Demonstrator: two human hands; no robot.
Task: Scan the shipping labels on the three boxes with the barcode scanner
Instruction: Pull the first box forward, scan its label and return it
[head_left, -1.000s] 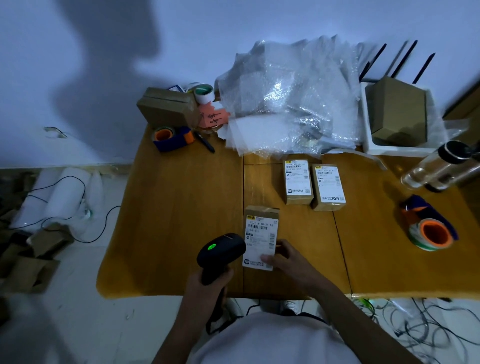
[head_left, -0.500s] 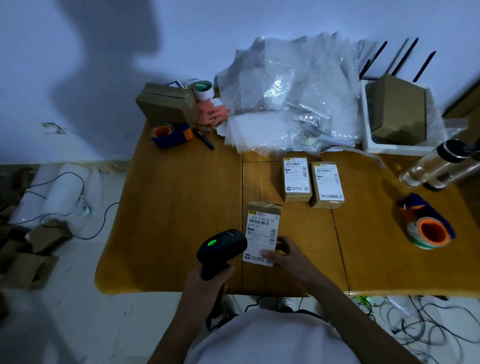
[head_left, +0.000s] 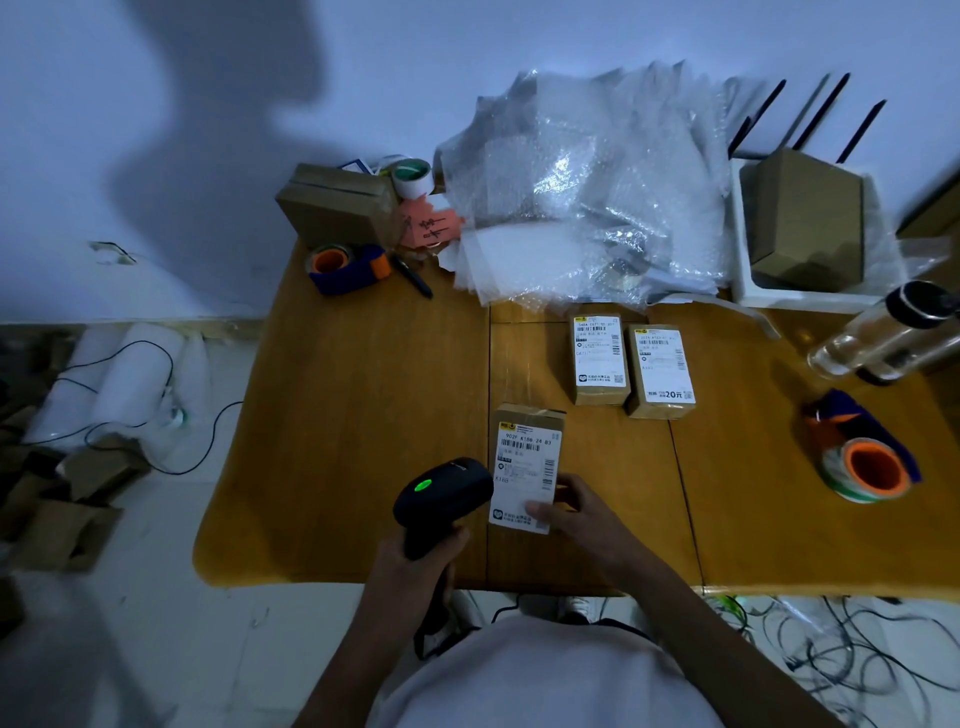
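Observation:
Three small cardboard boxes with white shipping labels lie on the wooden table (head_left: 363, 415). The nearest box (head_left: 527, 462) sits close to the front edge, and my right hand (head_left: 576, 514) grips its near right corner. Just left of it, my left hand (head_left: 415, 566) holds the black barcode scanner (head_left: 441, 499), whose green light is lit and whose head points at that label. The two other boxes stand side by side farther back: one (head_left: 598, 358) on the left, one (head_left: 661, 370) on the right.
A heap of bubble wrap (head_left: 587, 197) fills the back middle. A cardboard box (head_left: 337, 205), a tape dispenser (head_left: 345, 267) and a pen (head_left: 413, 278) lie back left. A second tape dispenser (head_left: 865, 462) and a clear bottle (head_left: 883, 338) are at right. Cables litter the floor.
The view has shifted slightly; the scanner and the held box have barely moved, with the scanner head a little closer to the label.

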